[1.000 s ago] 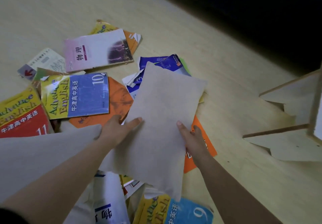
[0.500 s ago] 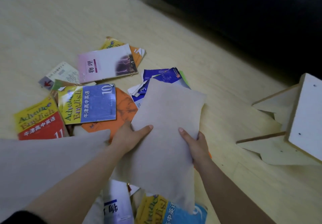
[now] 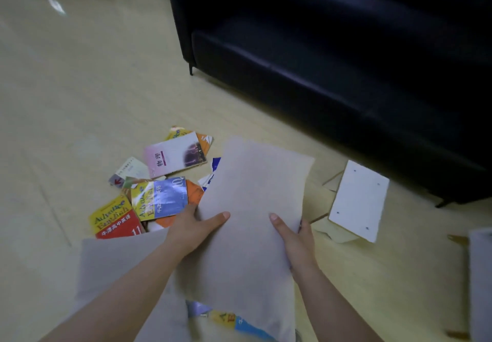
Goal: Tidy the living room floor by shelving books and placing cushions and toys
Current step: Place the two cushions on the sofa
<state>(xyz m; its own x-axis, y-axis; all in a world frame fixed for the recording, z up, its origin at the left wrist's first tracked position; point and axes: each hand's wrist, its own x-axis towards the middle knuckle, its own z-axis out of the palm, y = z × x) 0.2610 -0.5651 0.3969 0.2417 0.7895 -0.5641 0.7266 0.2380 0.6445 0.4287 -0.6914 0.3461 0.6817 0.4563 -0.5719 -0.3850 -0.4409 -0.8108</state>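
A pale floor fills the view, with a black sofa at 1 o'clock. A grey cushion is held above the floor just below centre. A second grey cushion lies at 7 o'clock. Scattered books lie at its 9 o'clock and a white panel at its 3 o'clock. The left hand and right hand each grip a side edge of the held cushion, thumbs on top and fingers curled beneath.

Plain grey cushion, tilted, over scattered colourful textbooks; second grey cushion lower left
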